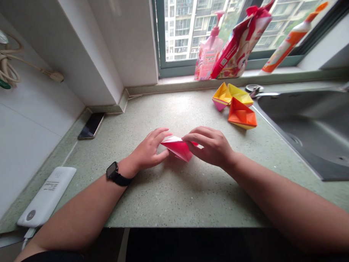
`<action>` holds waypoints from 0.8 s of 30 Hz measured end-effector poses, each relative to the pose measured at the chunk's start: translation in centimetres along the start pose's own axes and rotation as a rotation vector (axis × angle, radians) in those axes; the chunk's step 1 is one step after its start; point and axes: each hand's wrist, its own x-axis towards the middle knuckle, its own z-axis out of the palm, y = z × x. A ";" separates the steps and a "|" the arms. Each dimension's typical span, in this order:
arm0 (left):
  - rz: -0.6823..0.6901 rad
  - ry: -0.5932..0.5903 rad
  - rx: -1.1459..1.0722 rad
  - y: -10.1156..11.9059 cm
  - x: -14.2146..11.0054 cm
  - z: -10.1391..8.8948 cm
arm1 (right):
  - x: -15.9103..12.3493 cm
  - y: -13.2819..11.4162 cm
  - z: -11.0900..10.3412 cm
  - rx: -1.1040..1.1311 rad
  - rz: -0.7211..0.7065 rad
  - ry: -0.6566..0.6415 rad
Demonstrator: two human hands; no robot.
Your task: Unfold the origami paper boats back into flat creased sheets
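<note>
A piece of pink origami paper (180, 149), white on its inner side, is held folded just above or on the counter between my hands. My left hand (150, 149), with a black watch on its wrist, grips the paper's left end between thumb and fingers. On the other side my right hand (209, 146) pinches the upper right edge, its fingers covering that corner. Further back to the right sit folded paper boats: an orange-red one (242, 115), a yellow one (238, 93) and an orange one with a pink underside (222, 95).
The speckled counter (154, 200) meets a steel sink (315, 141) on the right. A phone (91, 126) and a white power bank (47, 196) lie left. On the windowsill stand a pink pump bottle (208, 55), a red bag (240, 44) and an orange-white bottle (287, 45).
</note>
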 end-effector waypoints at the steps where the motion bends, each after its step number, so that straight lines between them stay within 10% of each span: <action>1: -0.032 0.030 -0.032 0.1 0.0 0.0 | 0.1 -0.2 -0.1 0.000 0.008 0.019; 13: -0.401 0.206 -0.381 1.2 0.4 0.4 | 0.2 -0.8 -0.1 -0.014 0.029 0.092; 24: -0.419 0.254 -0.408 2.2 0.6 -0.3 | -0.2 -1.7 -0.2 0.071 -0.085 -0.022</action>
